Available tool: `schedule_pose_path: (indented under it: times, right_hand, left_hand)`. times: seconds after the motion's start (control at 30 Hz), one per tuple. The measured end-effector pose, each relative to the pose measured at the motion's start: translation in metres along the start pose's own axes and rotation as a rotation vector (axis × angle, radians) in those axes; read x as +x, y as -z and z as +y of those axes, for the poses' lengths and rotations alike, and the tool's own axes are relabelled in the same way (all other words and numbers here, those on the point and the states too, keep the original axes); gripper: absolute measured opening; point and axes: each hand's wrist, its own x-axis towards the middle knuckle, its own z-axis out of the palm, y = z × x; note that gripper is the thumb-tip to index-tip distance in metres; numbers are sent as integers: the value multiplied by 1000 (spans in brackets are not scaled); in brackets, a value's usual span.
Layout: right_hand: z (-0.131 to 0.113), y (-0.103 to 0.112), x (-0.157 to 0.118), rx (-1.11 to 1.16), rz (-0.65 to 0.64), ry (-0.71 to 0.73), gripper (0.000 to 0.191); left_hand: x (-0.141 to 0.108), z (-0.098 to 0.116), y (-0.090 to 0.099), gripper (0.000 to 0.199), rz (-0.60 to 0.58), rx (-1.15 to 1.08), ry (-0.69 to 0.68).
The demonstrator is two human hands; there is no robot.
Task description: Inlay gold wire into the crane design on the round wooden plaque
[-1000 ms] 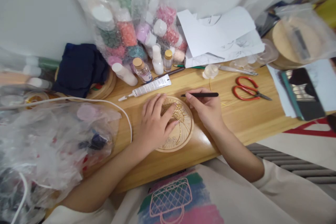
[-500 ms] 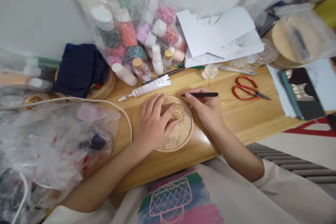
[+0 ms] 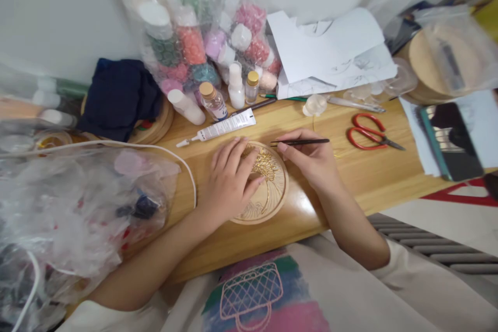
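My left hand [image 3: 231, 181] lies with fingers spread over the left side of a round wooden plaque [image 3: 278, 192]. The plaque carries an engraved line pattern, and gold wire [image 3: 266, 166] follows some of its lines near the top. Part of the pattern is hidden under my fingers. Just right of the plaque's upper rim, my right hand [image 3: 311, 161] is closed around black tweezers [image 3: 305, 141]. Their two thin tips point left, slightly apart. A thin yellow wire [image 3: 337, 155] shows beside my right hand.
Red-handled scissors [image 3: 368, 132] lie to the right, near a phone [image 3: 453, 140]. A glue tube [image 3: 227, 124] and small bottles [image 3: 212, 101] stand or lie behind the plaque. Papers [image 3: 330, 52] are at the back. A white cable [image 3: 182, 158] and plastic bags [image 3: 78, 212] occupy the left.
The tweezers have turned in my right hand, so their two separate prongs now show. My right hand has shifted slightly right. My left hand stays on the plaque.
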Motion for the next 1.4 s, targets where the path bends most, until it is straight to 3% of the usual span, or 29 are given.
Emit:
schedule_pose_path:
  times: [0.07, 0.17, 0.27, 0.37, 0.43, 0.53, 0.63, 0.77, 0.87, 0.97, 1.07, 1.23, 1.4]
  right_hand:
    - [0, 0, 0, 6, 15, -9, 9]
    - [-2, 3, -1, 64, 53, -30, 8]
    - [-5, 12, -4, 119, 71, -26, 8]
    - [-8, 25, -11, 70, 69, -17, 7]
    - [-8, 33, -17, -1, 34, -26, 9]
    - [-6, 42, -22, -97, -56, -18, 12]
    - [-4, 47, -25, -128, -101, 6, 11]
    - [-5, 50, -29, -109, -93, -5, 9]
    - [-7, 51, -34, -103, -60, -24, 11]
    - [-7, 51, -42, -123, -58, 12, 10]
    - [-6, 52, -50, -177, -108, 100, 5]
    - [0, 51, -60, -238, -178, 155, 9]
    - [6, 46, -59, -279, -198, 196, 8]
  left_hand:
    - [2, -4, 0, 45, -17, 10, -46]
    - [7, -15, 5, 50, -80, 64, -218]
    - [10, -23, 17, 51, -30, 186, -311]
    - [7, -14, 26, 48, 45, 205, -169]
    - [1, 2, 26, 51, 22, 127, -19]
    - [-10, 28, 15, 64, -15, 72, 86]
    - [-18, 39, 4, 86, -27, 135, 114]
    - [-23, 22, 4, 100, -45, 185, -12]
    - [-25, 3, 14, 90, -23, 223, -186]
    - [-27, -5, 23, 76, -33, 202, -154]
    - [-31, 5, 24, 70, -63, 64, -105]
    - [-35, 33, 12, 54, -121, -36, -216]
    - [-29, 34, 5, 47, -107, -10, -191]
